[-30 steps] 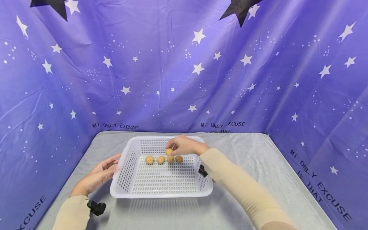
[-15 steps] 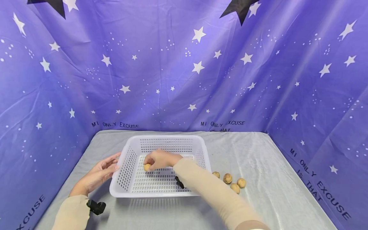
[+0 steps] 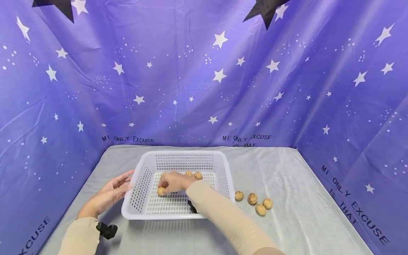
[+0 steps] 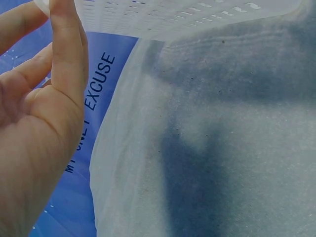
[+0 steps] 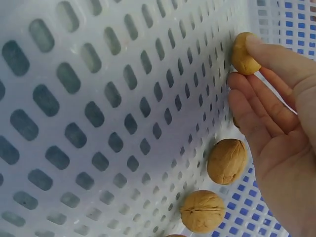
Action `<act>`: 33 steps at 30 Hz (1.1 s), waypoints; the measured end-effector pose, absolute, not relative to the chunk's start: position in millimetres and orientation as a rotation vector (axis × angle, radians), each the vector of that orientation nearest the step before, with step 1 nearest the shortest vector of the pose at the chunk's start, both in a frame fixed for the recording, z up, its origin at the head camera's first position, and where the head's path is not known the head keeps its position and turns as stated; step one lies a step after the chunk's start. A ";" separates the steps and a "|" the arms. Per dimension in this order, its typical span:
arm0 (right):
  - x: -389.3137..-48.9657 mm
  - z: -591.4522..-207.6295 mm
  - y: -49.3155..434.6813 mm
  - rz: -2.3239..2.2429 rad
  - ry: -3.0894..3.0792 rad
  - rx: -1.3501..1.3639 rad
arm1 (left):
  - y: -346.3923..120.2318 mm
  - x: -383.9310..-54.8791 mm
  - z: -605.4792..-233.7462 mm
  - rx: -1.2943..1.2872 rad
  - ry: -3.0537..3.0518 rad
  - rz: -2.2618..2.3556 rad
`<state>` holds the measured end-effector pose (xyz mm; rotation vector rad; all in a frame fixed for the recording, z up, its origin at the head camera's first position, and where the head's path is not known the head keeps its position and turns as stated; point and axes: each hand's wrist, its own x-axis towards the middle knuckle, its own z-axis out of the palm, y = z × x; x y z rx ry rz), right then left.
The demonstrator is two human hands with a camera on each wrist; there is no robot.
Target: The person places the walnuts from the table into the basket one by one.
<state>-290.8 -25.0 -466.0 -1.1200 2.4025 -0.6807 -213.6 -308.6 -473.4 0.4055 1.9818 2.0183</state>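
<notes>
My right hand [image 3: 173, 182] reaches into a white perforated plastic basket [image 3: 178, 216] and pinches a walnut [image 3: 161, 191] between thumb and fingers, low at the basket's left part. Up close in the right wrist view, that pinched walnut [image 5: 243, 55] is right at the perforated floor. Behind the hand lies a row of walnuts, with one walnut [image 3: 198, 175] plain at its right end and others partly hidden by the hand. My left hand [image 3: 106, 194] touches the basket's left rim from outside, its fingers [image 4: 67, 49] extended and only slightly bent.
Outside the basket to the right, several walnuts [image 3: 260, 209] lie loose on the grey cloth-covered table [image 3: 302, 212]. Purple star-printed curtains [image 3: 191, 88] close in the back and both sides. A small black camera [image 3: 106, 230] sits on the left wrist.
My right hand has gone from the back row to the basket's front left, now holding a walnut nearer the front. Walnuts on the table, earlier covered by the sleeve, now show. Left hand unchanged.
</notes>
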 end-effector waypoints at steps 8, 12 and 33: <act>-292.3 -449.9 -16.0 -0.693 2.391 -1.065 | -309.7 -215.6 -476.2 0.427 1.975 2.012; -294.0 -435.1 -9.8 -0.730 2.354 -1.079 | -310.9 -217.3 -475.7 0.447 1.976 2.009; -281.5 -375.4 77.5 -0.772 2.381 -1.162 | -310.3 -215.2 -474.2 0.435 1.972 2.023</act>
